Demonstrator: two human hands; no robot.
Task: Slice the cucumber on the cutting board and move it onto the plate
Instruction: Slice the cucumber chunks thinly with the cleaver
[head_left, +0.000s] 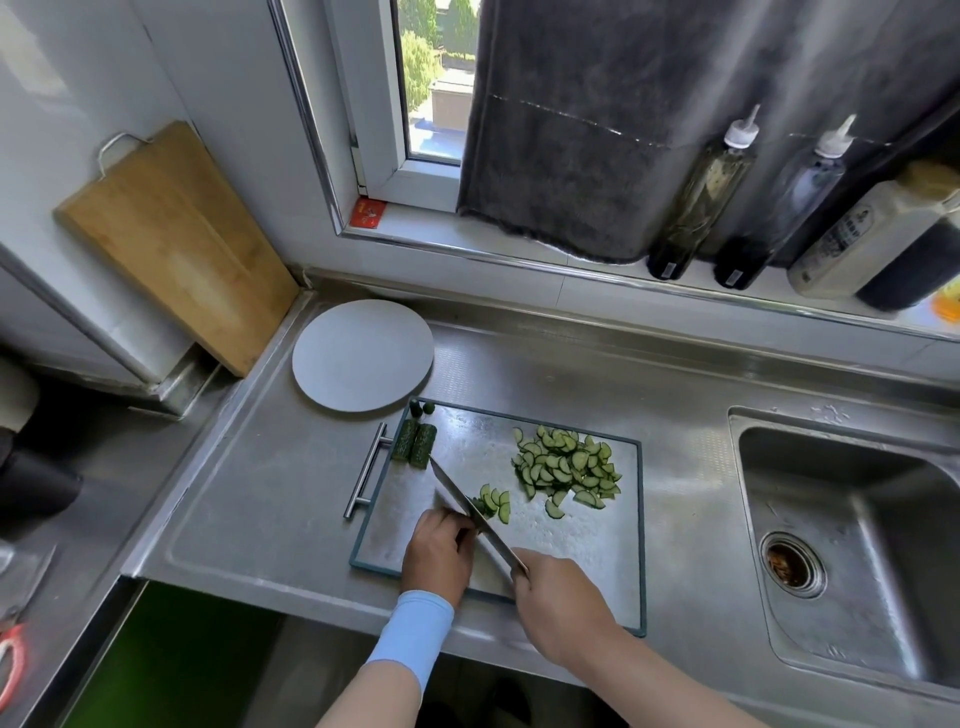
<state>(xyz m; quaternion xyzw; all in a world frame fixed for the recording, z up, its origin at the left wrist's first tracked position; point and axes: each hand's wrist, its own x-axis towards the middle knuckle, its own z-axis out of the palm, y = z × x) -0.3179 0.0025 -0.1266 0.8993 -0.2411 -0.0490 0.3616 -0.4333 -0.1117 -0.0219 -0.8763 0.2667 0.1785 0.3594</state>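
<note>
A steel cutting board (519, 551) with a dark rim lies on the counter. My right hand (561, 603) grips the handle of a knife (460, 499), whose blade slants up and left across the board. My left hand (439, 551) sits left of the blade with fingers curled over a short cucumber piece that is mostly hidden. A few fresh half-moon slices (496, 503) lie just right of the blade. A pile of slices (569, 467) covers the board's far right. Two uncut cucumber chunks (415, 441) and two small end bits (421, 409) rest at the far left corner. The white plate (362, 355) stands behind the board.
A sink (852, 545) with a drain lies to the right. A wooden board (176, 244) leans on the wall at the back left. Bottles (701, 197) stand on the windowsill at the right. The cutting board's bar handle (366, 470) sticks out on its left.
</note>
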